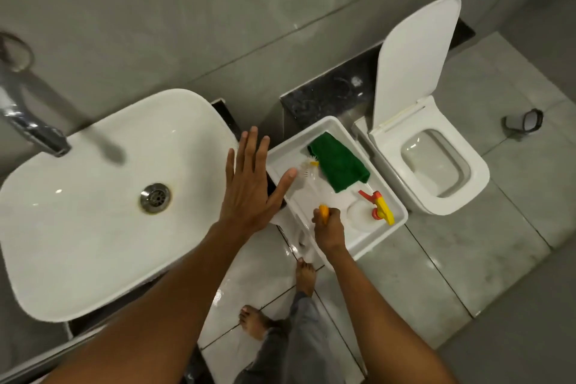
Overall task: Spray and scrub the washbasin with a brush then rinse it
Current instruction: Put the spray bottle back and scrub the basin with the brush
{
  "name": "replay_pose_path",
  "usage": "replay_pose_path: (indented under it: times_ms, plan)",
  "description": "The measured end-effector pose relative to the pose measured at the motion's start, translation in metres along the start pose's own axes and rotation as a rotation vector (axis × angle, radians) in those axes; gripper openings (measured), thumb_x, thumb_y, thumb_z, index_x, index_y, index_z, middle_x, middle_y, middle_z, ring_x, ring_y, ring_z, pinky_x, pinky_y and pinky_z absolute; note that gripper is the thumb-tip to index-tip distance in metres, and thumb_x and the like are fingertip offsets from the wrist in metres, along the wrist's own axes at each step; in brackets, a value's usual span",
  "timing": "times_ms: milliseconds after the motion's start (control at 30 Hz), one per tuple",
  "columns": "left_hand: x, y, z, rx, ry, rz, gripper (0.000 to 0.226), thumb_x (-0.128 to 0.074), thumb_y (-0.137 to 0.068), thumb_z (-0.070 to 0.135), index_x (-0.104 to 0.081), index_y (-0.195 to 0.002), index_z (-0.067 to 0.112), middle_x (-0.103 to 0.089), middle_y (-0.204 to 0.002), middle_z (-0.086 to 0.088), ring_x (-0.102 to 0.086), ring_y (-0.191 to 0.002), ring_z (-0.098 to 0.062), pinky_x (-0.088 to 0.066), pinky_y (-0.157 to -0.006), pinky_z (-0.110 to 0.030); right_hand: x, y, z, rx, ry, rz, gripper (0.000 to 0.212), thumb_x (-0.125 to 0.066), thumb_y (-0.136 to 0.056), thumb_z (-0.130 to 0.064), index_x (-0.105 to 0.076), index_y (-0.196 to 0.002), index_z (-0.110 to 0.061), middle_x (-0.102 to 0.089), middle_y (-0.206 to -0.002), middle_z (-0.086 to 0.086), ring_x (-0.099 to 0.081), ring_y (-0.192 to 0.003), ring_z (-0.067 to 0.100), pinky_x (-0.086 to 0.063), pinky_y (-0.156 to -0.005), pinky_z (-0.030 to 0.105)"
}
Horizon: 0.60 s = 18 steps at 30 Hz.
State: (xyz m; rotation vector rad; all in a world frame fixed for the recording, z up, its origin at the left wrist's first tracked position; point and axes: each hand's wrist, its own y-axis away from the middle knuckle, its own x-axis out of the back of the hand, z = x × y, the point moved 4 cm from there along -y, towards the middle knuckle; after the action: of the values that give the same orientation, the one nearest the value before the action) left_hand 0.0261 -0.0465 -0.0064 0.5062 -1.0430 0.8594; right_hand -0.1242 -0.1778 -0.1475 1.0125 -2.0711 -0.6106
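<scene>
Washbasin: I see a white rounded-rectangular bowl with a metal drain at its centre, under a chrome tap at its far left edge; the interior looks dry.
Brush: I see white bristles at the far end and an orange handle end at the near end; it lies lengthwise in the white tray, along the tray's left edge.
Spray bottle: I see a clear body with a red and yellow trigger head; it stands in the tray's near right corner.
</scene>
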Motion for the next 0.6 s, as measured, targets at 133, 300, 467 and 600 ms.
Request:
replay_pose_path:
  times_ms: [133,300,467,600]
  plan:
    - [0.023,0.048,-0.034,0.055,0.014,0.074,0.085,-0.032,-0.104,0.073,-0.016,-0.170,0.021,-0.005,-0.182,-0.002,0.000,-0.169,-0.021,-0.007,-0.136,-0.052,0.016,0.039,-0.039,0.103,-0.059,0.067,0.048,-0.047,-0.109,-0.048,-0.055,-0.129,-0.005,-0.073,-0.119,0.017,-0.070,-0.111,0.035,-0.054,-0.092,0.041]
    - [0.066,0.106,-0.108,0.243,-0.016,0.176,0.081,-0.039,-0.106,0.065,-0.022,-0.168,0.017,-0.011,-0.181,-0.004,-0.005,-0.169,-0.023,-0.009,-0.136,-0.051,0.024,0.094,-0.098,0.324,-0.081,0.090,0.052,-0.045,-0.104,-0.061,-0.057,-0.123,-0.014,-0.070,-0.111,0.009,-0.070,-0.105,0.028,-0.058,-0.097,0.049]
    - [0.120,0.157,-0.191,0.456,-0.078,0.274,0.081,-0.038,-0.104,0.063,-0.035,-0.163,0.008,-0.022,-0.178,-0.013,-0.015,-0.167,-0.031,-0.014,-0.134,-0.057,0.002,0.159,-0.149,0.532,0.000,-0.003,0.036,-0.047,-0.107,-0.054,-0.055,-0.116,-0.019,-0.067,-0.091,0.001,-0.066,-0.082,0.020,-0.060,-0.079,0.049]
    - [0.144,0.180,-0.238,0.582,-0.131,0.293,0.082,-0.036,-0.102,0.062,-0.046,-0.156,0.001,-0.028,-0.175,-0.019,-0.019,-0.166,-0.036,-0.011,-0.134,-0.057,-0.041,0.204,-0.166,0.589,0.280,-0.132,0.028,-0.042,-0.110,-0.048,-0.048,-0.112,-0.020,-0.063,-0.087,-0.005,-0.065,-0.083,0.027,-0.047,-0.060,0.026]
